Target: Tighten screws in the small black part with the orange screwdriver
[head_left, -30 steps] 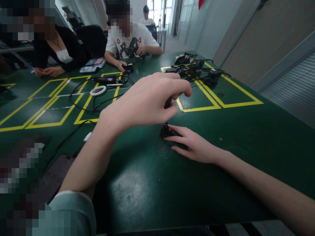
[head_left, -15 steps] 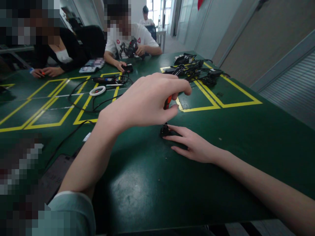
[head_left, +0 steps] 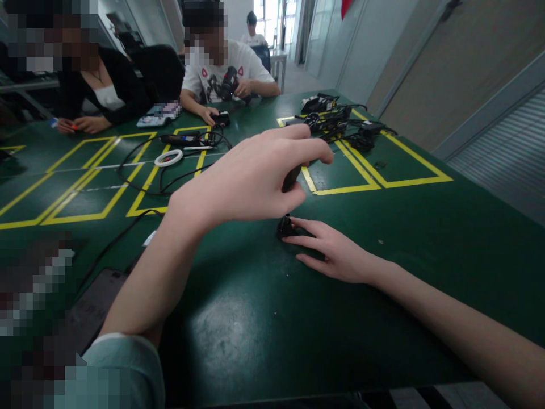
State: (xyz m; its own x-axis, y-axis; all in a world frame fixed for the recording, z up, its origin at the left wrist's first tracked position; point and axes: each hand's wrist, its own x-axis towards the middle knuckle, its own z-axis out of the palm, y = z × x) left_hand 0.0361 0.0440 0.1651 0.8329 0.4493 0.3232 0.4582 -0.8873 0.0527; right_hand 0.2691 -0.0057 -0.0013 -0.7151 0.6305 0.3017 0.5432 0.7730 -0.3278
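My left hand point(head_left: 247, 173) is closed round the handle of a screwdriver point(head_left: 291, 179), held upright. Only a dark piece of the handle shows between its fingers; the tip is hidden. Right below it, a small black part point(head_left: 284, 227) with a short post on top rests on the green table point(head_left: 340, 335). My right hand point(head_left: 336, 250) lies low on the table, with thumb and fingers gripping that part from the right side.
A tangle of black cables and adapters point(head_left: 340, 122) lies at the back right. Further left are a white ring point(head_left: 169, 158) and a black cable point(head_left: 128, 170). A phone point(head_left: 97, 301) is by my left forearm. Two people sit across the table, one holding a black device point(head_left: 230, 82).
The screwdriver handle has turned in my left hand: its orange side showed before, and now a dark side does. My right hand and the black part have stayed in place.
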